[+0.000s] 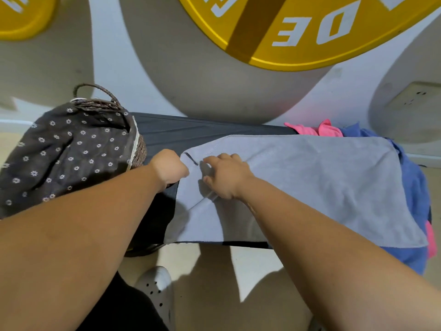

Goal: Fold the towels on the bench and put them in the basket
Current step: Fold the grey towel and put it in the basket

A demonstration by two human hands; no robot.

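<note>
Hands (226, 174) on grey towel (310, 187) edge

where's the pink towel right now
In the head view the pink towel is bunched at the right end of the bench by the wall, just beyond the grey towel and beside the blue towel.

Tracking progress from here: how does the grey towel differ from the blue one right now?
The grey towel lies spread flat across the bench; the blue towel is bunched at the right end, partly under the grey one. The left hand grips the grey towel's left corner and the right hand is on it; the blue towel is untouched. Both are on the bench, neither in the basket.
</note>
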